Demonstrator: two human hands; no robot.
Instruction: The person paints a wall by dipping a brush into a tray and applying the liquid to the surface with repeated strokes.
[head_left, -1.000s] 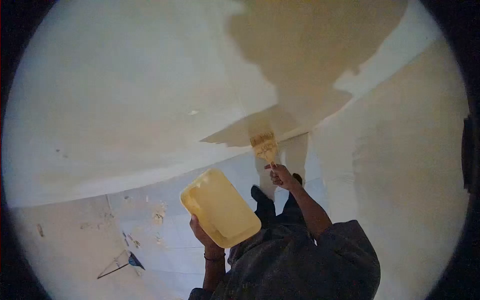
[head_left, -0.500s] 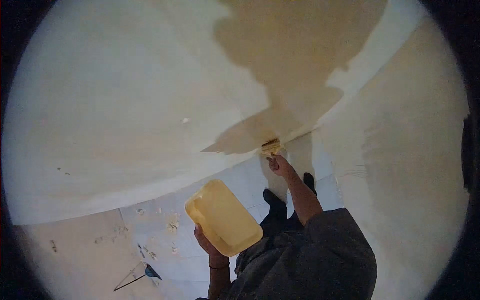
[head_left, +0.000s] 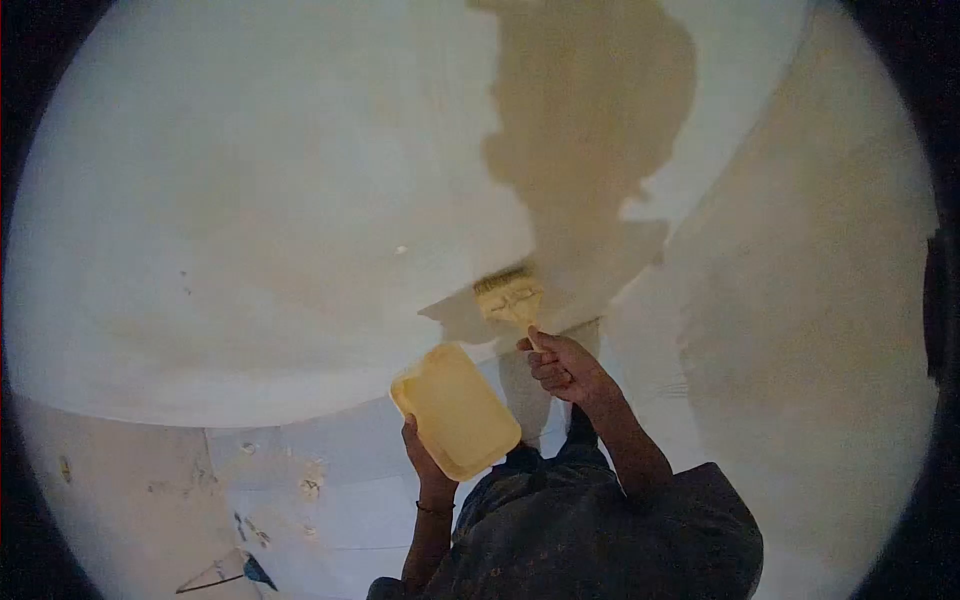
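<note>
The left grip [head_left: 430, 458] clasps a yellow tray [head_left: 466, 412]; farther right, the right grip [head_left: 565, 368] pinches a brush [head_left: 510, 300], bristles [head_left: 503, 279] toward the wall [head_left: 300, 200] (contact is hard to judge). Brushing seems in hand; another stroke calls for a steady tray.

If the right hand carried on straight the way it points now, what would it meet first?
Probably the wall, with the brush in the right hand leading. Whether the bristles already touch it is hard to tell from this single view.
</note>
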